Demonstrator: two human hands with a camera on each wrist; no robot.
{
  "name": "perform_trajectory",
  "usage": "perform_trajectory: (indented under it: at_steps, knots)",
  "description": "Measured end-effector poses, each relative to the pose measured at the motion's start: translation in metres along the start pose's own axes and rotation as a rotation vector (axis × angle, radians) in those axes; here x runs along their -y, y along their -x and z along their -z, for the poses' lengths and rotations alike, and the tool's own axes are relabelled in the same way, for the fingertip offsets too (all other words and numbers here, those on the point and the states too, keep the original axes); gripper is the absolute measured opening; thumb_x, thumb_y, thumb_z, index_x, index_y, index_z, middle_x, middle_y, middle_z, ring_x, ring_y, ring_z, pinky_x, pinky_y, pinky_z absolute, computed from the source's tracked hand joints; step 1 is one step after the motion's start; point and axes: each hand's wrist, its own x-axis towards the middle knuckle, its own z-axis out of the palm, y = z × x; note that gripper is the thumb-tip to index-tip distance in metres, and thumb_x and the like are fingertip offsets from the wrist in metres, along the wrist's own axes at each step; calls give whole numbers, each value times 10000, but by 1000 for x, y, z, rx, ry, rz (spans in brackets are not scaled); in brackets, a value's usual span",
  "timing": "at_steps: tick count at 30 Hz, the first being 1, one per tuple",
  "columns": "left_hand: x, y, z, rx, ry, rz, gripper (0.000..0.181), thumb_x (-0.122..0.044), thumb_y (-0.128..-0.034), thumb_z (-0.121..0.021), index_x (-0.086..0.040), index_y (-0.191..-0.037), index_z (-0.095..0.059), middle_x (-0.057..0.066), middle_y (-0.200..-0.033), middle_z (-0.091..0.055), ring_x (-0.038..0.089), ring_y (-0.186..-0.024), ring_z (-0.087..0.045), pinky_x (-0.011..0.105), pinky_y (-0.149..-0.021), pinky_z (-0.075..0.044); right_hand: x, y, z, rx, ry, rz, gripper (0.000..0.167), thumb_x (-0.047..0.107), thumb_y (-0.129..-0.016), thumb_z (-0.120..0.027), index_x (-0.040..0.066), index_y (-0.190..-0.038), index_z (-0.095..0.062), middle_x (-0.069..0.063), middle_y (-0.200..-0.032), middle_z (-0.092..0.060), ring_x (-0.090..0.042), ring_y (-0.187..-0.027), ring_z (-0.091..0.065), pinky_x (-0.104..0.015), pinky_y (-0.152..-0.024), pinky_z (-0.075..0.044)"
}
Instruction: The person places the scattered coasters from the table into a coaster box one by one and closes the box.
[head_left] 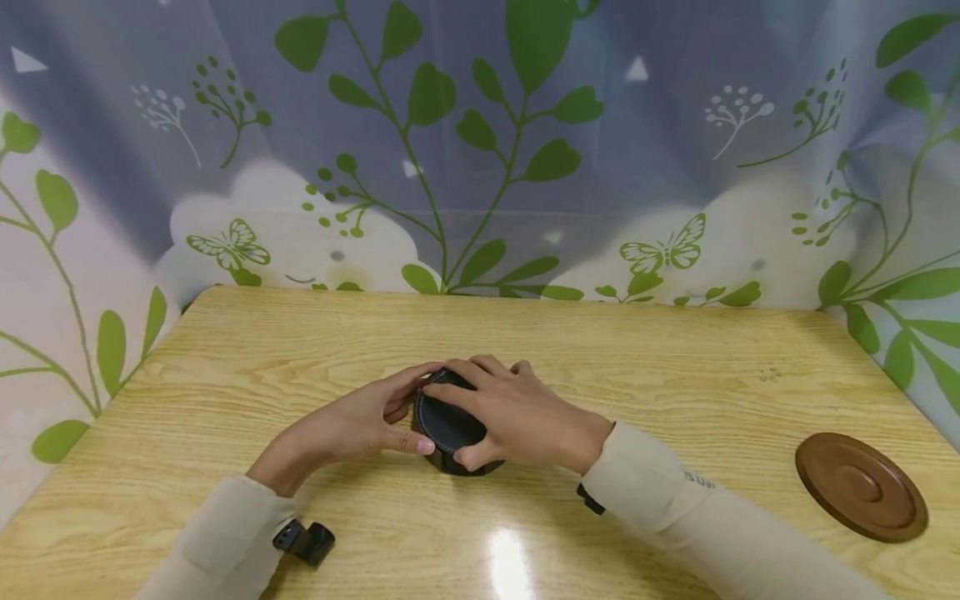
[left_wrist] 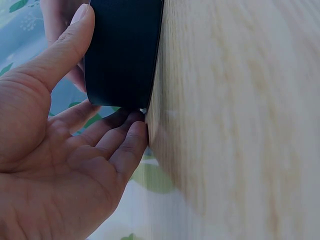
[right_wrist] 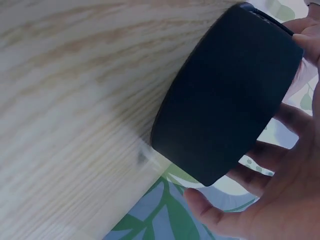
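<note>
A round black case (head_left: 450,421) with pale stitching round its top edge stands on the wooden table near the middle. My left hand (head_left: 352,421) holds its left side, the thumb near the front rim and the fingers round the far side. In the left wrist view, the thumb of the left hand (left_wrist: 65,140) touches the upper edge of the case (left_wrist: 122,52), with fingertips near its base. My right hand (head_left: 525,412) lies over the top and grips the rim from the right. In the right wrist view, the case (right_wrist: 227,95) hides some fingertips of the right hand (right_wrist: 290,185).
A brown round wooden saucer (head_left: 862,487) lies on the table (head_left: 675,358) at the right. Behind the table hangs a curtain (head_left: 480,183) printed with leaves and butterflies. Black straps (head_left: 303,542) show at both wrists.
</note>
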Motion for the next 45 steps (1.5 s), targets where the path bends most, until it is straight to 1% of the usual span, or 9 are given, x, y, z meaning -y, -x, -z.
perform_trajectory:
  at_steps: [9,19,23,28,30,34,39,42,45]
  knots:
    - [1,-1,-1,-1,-18,-13,1025,-228,-929,-815,-184,-1702,-144,134,-1758,-171,352,-1621,-180,562,-1286,-289,-2,1,0,19,-5,-8,825,541,-971,-707,275,-1660,-341,-66,-1743,-258,-332,-1584,-295,-729,-1130,-389]
    - [1,0,0,-12,-37,8,1021,-255,-927,-818,-213,-1702,-155,121,-1764,-148,355,-1624,-163,573,-1299,-256,-3,1,-3,15,3,-19,849,518,-975,-699,228,-1671,-310,-63,-1745,-260,-316,-1596,-279,-720,-1112,-412]
    - [3,1,0,-12,-30,5,1020,-247,-927,-820,-204,-1701,-157,115,-1766,-141,348,-1626,-160,570,-1306,-239,-3,1,-2,20,-14,-18,876,530,-968,-711,233,-1677,-291,-60,-1747,-252,-311,-1600,-268,-715,-1114,-410]
    - [2,1,1,-10,-26,-3,1035,-250,-923,-825,-183,-1702,-147,126,-1760,-162,354,-1620,-182,566,-1296,-266,-5,8,4,18,-83,-38,952,534,-930,-770,259,-1685,-259,-63,-1755,-222,-332,-1615,-231,-745,-1150,-368]
    - [1,0,1,-11,-23,-4,1039,-249,-920,-828,-174,-1702,-148,130,-1755,-184,355,-1618,-195,564,-1292,-277,-8,14,8,3,-103,-53,972,523,-916,-791,264,-1686,-257,-64,-1755,-218,-343,-1619,-220,-758,-1159,-351]
    - [-1,0,-1,-15,-19,-7,1032,-229,-912,-835,-163,-1698,-170,139,-1741,-236,362,-1613,-215,565,-1291,-280,-19,32,15,-50,-90,-75,977,508,-899,-814,251,-1678,-281,-85,-1744,-249,-377,-1605,-247,-785,-1139,-353]
    - [-2,0,-2,-24,-28,-9,1032,-210,-901,-843,-157,-1695,-187,163,-1735,-247,387,-1612,-199,575,-1296,-255,-37,64,23,-103,-67,-114,947,480,-917,-801,250,-1675,-283,-121,-1722,-296,-429,-1575,-292,-844,-1096,-332]
    - [-1,0,-2,-31,-29,0,1038,-205,-893,-850,-168,-1695,-192,166,-1737,-236,394,-1611,-194,570,-1296,-255,-47,85,27,-118,-59,-145,929,476,-932,-783,247,-1677,-277,-125,-1715,-310,-435,-1569,-299,-850,-1087,-327]
    - [0,0,-2,-30,-31,8,1044,-204,-892,-851,-175,-1696,-185,167,-1741,-224,396,-1610,-193,565,-1295,-261,-57,104,29,-131,-50,-168,923,507,-936,-763,240,-1675,-280,-127,-1708,-322,-439,-1558,-315,-851,-1063,-343]
